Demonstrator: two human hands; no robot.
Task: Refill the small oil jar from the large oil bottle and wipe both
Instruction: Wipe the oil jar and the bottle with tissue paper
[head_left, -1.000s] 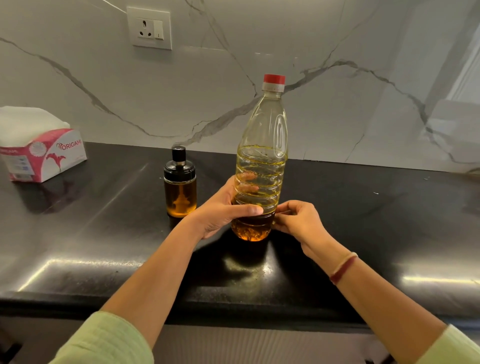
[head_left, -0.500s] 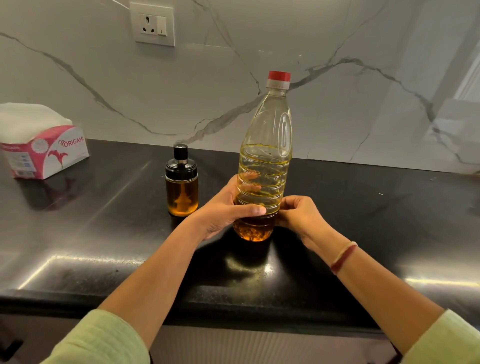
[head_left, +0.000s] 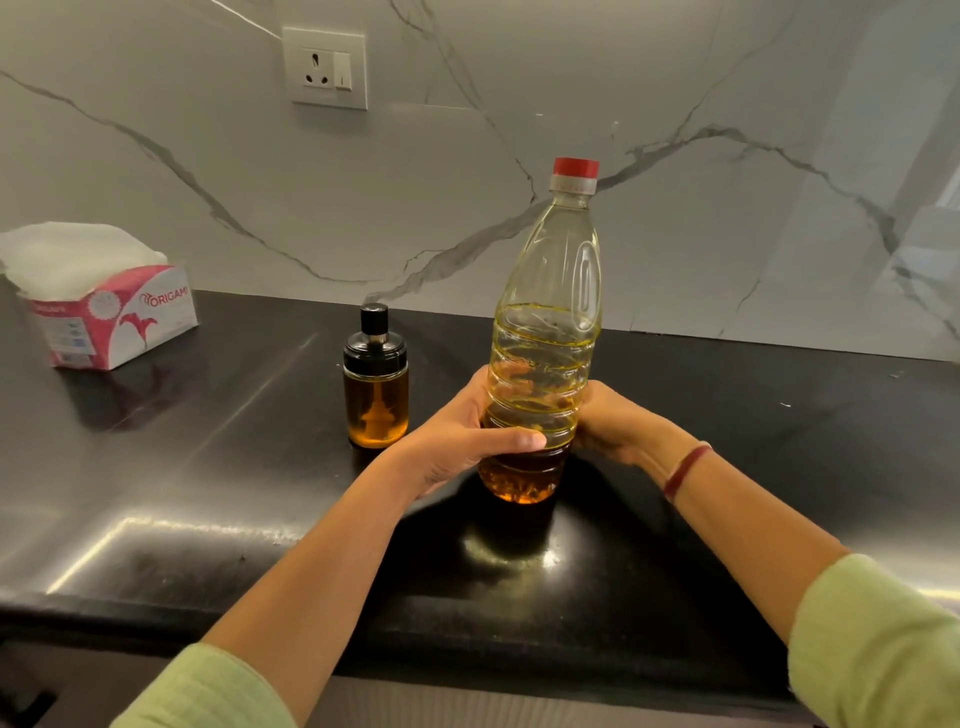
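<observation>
- The large oil bottle (head_left: 545, 332) is gripped low on its ribbed body by the left hand (head_left: 462, 441), thumb laid across the front, probably to steady its weight for lifting.
- The right hand (head_left: 613, 421) is pressed to the opposite side. Its fingers are hidden behind the bottle, so a wrapped grip is only presumed.
- The bottle is stood on the black counter (head_left: 208, 467), near the small oil jar (head_left: 376, 395) but apart from it.
- Its long axis is kept nearly upright, with the red cap (head_left: 575, 167) on and pointing up.

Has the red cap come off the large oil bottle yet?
No, the red cap sits on the neck of the large oil bottle, which both hands hold upright on the counter.
</observation>
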